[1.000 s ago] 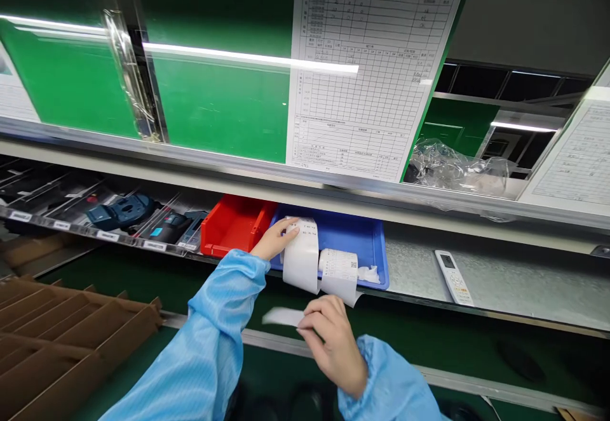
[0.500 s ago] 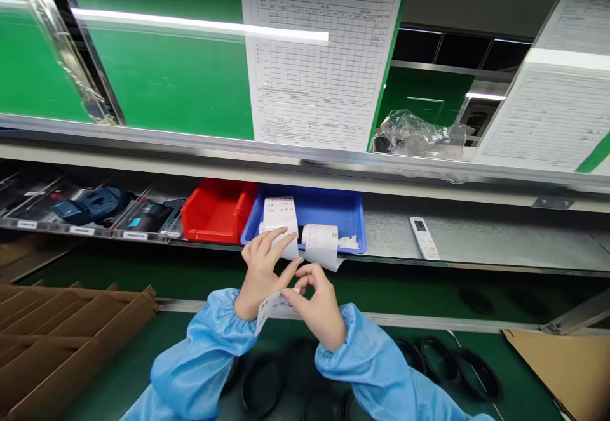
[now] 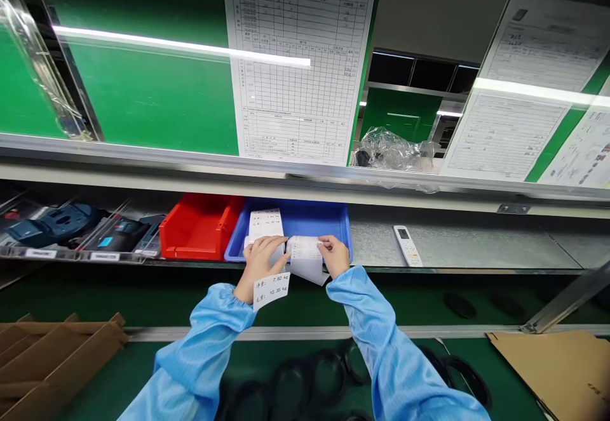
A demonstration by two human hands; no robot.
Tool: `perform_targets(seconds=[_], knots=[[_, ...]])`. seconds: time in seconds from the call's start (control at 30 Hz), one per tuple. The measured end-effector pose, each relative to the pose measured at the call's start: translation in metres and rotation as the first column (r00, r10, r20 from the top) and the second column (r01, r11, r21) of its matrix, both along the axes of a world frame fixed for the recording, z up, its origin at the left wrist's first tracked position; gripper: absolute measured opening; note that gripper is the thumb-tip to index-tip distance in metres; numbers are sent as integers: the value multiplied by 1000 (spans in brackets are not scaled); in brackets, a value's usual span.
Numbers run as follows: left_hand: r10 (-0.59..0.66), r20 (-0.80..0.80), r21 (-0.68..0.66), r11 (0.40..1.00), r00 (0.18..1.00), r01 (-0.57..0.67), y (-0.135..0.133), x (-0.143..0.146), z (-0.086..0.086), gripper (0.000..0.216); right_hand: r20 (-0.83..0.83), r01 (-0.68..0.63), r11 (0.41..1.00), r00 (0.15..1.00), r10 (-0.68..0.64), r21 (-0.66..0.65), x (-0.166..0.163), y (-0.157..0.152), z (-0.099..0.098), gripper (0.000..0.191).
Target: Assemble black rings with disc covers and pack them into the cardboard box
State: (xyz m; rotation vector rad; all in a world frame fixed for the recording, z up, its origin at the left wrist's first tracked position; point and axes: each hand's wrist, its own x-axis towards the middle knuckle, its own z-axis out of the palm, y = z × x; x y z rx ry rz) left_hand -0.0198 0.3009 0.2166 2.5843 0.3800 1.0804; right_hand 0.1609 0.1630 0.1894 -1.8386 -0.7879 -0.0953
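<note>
A blue tray [image 3: 333,218] on the shelf holds two rolls of white printed labels. My left hand [image 3: 260,262] rests on the left roll [image 3: 265,223] and also touches the right roll [image 3: 305,257]. A peeled white label [image 3: 271,289] printed with weights hangs from the underside of my left hand. My right hand [image 3: 334,254] pinches the right edge of the right roll at the tray's front rim. Both arms wear light blue sleeves.
A red bin [image 3: 197,233] stands left of the tray, with power tools [image 3: 57,225] in shelf lanes beyond it. A white remote [image 3: 407,245] lies right of the tray. Cardboard dividers [image 3: 52,360], black rings [image 3: 309,380] and a cardboard sheet [image 3: 557,360] lie on the green belt. Paper forms [image 3: 295,59] hang above.
Both hands rose from in front of the belt up to the tray. The peeled label passed from my right fingers to my left hand. My right hand now grips the right roll.
</note>
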Motion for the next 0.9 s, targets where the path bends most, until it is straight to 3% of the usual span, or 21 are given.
perform_targets(seconds=[0.2,0.37,0.53,0.67,0.9], knots=[[-191,-220,-28,982,957,189,14,43,13,52,-31,-17,997,999,19,72,-9,0,-2,21],[-270,-329,-80,963,905,258,19,63,18,60,56,30,991,998,-37,132,-20,-11,-9,15],[-284,-368,-97,959,885,267,19,66,15,64,70,31,985,997,-43,171,-24,-16,-17,13],[-297,-388,-161,954,873,253,13,63,18,66,-30,-34,987,999,39,156,-16,-15,-16,29],[-329,-428,-253,938,842,238,9,53,27,70,-25,-6,985,1000,10,170,-23,-16,-10,10]])
